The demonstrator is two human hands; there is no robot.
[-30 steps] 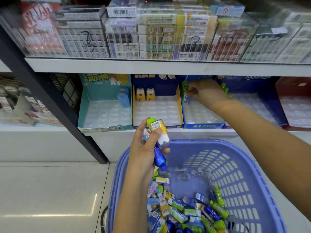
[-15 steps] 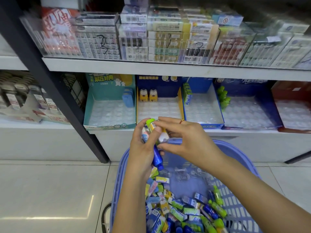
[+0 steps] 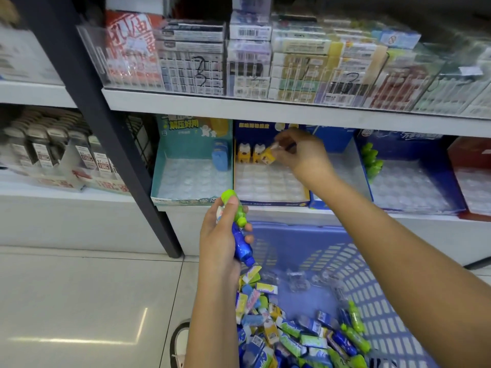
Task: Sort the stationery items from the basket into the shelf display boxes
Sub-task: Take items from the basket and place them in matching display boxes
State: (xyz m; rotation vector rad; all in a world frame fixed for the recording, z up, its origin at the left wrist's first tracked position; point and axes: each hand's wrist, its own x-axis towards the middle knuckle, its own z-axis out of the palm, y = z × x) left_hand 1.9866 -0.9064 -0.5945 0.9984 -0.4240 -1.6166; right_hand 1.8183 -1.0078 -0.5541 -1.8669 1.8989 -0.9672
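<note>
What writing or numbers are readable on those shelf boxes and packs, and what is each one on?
"解压好用": header of the teal display box.
"3": handwritten in black marker on the clear bin front on the upper shelf.
Handwritten black number, perhaps "33", uncertain: clear bin front farther left.
Big red characters on a white pack, upper left: too distorted to read.
Barcodes, price tags, the dark blue box header: too small or blurred.

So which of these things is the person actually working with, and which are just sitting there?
In use:
right hand setting a yellow item into the yellow-edged box
left hand holding a green and a blue bottle
blue basket

Just there:
stacked packs on the upper shelf
shoe
</note>
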